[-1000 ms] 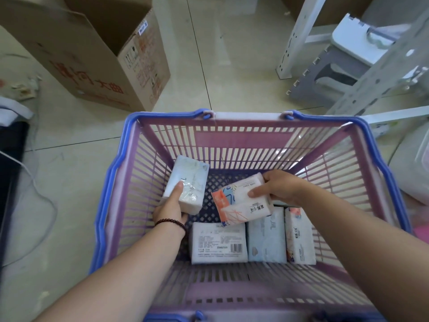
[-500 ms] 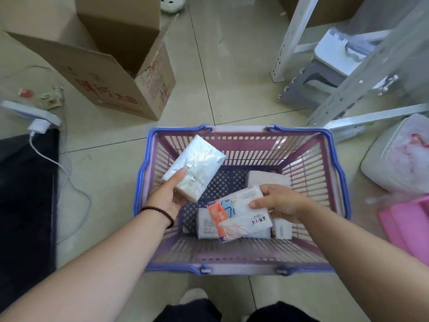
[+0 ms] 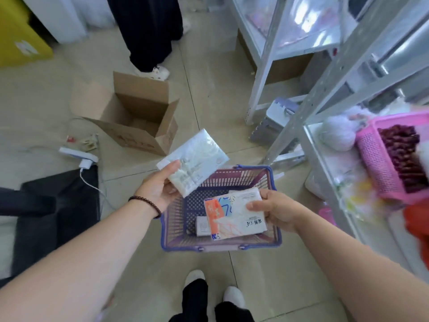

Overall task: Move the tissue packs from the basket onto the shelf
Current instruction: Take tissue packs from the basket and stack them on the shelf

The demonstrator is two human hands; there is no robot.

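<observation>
A purple and blue plastic basket (image 3: pixel 276 240) stands on the floor below me. My left hand (image 3: pixel 157 189) holds a pale silvery tissue pack (image 3: pixel 195 161) above the basket's far left corner. Over the basket's right half, my right hand (image 3: pixel 274 210) grips a white tissue pack with an orange end (image 3: pixel 232 217). Another white pack (image 3: pixel 201 226) lies on the basket's bottom, mostly hidden by the held one. A white metal shelf (image 3: pixel 325 163) stands to the right.
The shelf carries a pink basket (image 3: pixel 376 168) of dark red items and a white ball of yarn (image 3: pixel 336 135). An open cardboard box (image 3: pixel 139 117) sits on the floor ahead. A person's legs (image 3: pixel 151 31) stand beyond it. A grey step stool (image 3: pixel 276 122) lies under the shelf frame.
Both hands have risen out of the basket with their packs. My view has pulled up and back, so the basket looks smaller and the shelf has come into sight on the right.
</observation>
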